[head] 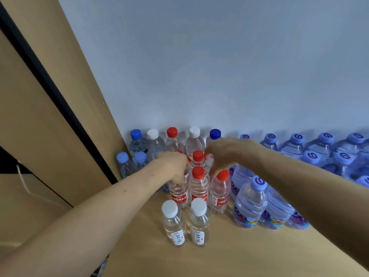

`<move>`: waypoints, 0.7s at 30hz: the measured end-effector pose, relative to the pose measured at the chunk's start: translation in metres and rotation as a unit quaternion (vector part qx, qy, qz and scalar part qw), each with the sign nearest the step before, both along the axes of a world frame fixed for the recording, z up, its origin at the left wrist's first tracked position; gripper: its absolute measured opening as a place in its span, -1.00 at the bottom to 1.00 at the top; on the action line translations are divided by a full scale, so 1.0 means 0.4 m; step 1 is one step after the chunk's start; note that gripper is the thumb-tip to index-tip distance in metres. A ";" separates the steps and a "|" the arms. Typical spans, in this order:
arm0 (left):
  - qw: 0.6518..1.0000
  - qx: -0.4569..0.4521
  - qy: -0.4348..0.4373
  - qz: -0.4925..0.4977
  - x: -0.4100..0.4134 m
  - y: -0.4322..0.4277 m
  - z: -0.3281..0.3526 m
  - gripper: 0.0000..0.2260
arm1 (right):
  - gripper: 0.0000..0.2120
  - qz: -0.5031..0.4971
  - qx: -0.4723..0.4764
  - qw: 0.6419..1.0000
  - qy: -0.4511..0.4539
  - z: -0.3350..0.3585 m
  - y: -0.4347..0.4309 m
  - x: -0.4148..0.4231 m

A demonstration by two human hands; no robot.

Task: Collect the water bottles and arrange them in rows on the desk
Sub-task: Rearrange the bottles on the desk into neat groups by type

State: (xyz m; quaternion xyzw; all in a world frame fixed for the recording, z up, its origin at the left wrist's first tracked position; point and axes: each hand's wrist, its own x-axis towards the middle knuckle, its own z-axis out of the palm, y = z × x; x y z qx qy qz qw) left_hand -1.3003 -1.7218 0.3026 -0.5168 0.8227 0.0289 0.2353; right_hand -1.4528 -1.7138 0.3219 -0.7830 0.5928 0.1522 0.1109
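Note:
Many water bottles stand in rows on the wooden desk (229, 256) against the wall. My left hand (172, 166) grips the top of a red-labelled bottle (179, 196) from above and hides its cap. Beside it stand a red-capped bottle (198, 186) and another red-capped bottle (219, 193). My right hand (225, 154) hovers over this group with fingers loosely curled; its fingertips are next to the right bottle's cap and hold nothing that I can see. Two white-capped bottles (184, 224) stand in front.
A back row with blue, white and red caps (172, 136) lines the wall. Large blue-tinted bottles with pale blue caps (251, 202) fill the right side. A tan panel with a dark strip (50, 86) closes off the left. Bare desk lies in front.

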 end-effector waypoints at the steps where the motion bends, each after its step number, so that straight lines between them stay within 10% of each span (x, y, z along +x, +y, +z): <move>1: 1.000 -0.006 -0.009 0.008 0.003 0.003 -0.002 -0.76 | -0.47 0.001 0.014 1.000 0.013 -0.015 0.008 0.006; 11: 0.976 -0.052 0.190 0.091 0.073 0.062 0.024 -0.75 | -0.68 0.064 -0.068 0.995 -0.028 0.009 0.078 0.015; 14: 0.909 0.123 0.358 0.174 0.122 0.128 0.025 -0.71 | -0.60 0.076 0.065 0.988 -0.120 0.014 0.131 0.058; 21: 0.898 0.111 0.376 0.199 0.173 0.248 -0.114 -0.67 | -0.62 0.152 0.013 0.988 0.001 -0.048 0.198 0.156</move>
